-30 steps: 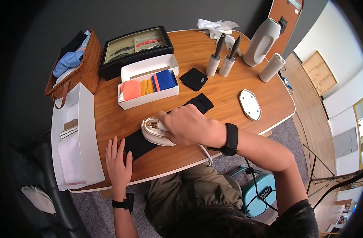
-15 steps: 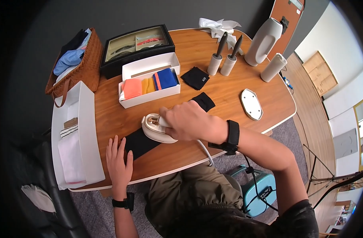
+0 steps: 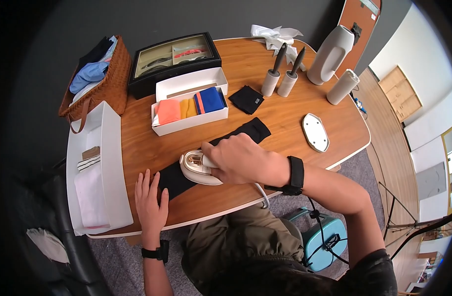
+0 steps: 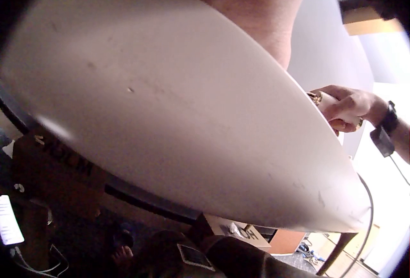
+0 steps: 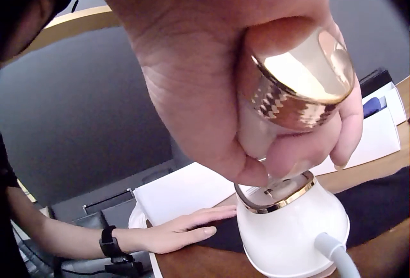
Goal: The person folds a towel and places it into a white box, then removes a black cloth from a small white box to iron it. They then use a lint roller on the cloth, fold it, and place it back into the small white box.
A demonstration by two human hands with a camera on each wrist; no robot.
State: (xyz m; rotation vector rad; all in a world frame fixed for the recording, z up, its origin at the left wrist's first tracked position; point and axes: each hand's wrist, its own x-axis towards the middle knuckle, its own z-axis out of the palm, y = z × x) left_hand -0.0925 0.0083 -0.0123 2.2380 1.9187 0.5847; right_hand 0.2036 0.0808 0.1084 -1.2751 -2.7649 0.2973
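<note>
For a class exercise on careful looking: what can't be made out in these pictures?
- Underside of the iron: hidden by its own body, head and right wrist views.
- Middle of the long black cloth: covered by iron and right hand, head view.
- Left hand's fingers: hidden behind the table, left wrist view.
- Folded cloth's label: too small to read, head view.

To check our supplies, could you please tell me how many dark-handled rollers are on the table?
2: one roller beside the folded black cloth, the other roller just to its right.

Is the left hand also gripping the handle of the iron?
No, only the right hand grips the iron; the left hand lies flat at one end of the black cloth.
</note>
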